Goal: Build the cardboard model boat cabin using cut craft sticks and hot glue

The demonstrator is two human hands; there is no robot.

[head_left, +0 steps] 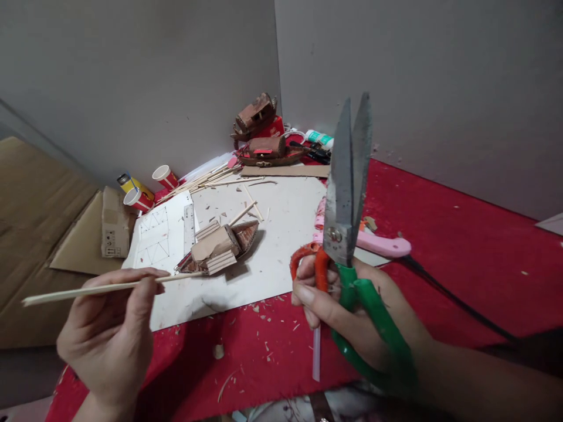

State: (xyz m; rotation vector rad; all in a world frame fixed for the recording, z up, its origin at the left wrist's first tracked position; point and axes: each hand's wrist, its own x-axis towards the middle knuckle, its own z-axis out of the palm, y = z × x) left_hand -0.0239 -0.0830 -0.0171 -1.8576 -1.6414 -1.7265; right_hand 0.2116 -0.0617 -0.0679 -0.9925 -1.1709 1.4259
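My left hand (108, 337) pinches a thin wooden stick (83, 292). The stick's far end reaches toward a small cardboard model boat (214, 245) on the white board; whether they touch I cannot tell. In my right hand (365, 328) are green-handled scissors (341, 187), blades upward and slightly apart. An orange looped handle (322, 271) shows at the same hand's fingers, its other parts hidden. Below those fingers a translucent glue stick (316, 354) points down. Behind the scissors lies a pink glue gun (385, 244), partly covered.
A white board (281, 252) lies on the red tablecloth (461, 234), strewn with scraps. Two brown model boats (268, 149) stand at the back beside wooden sticks (206, 179). Paper cups (165, 177), a ruler (189, 225) and cardboard boxes (39, 234) are leftward. A black cord (457, 299) runs right.
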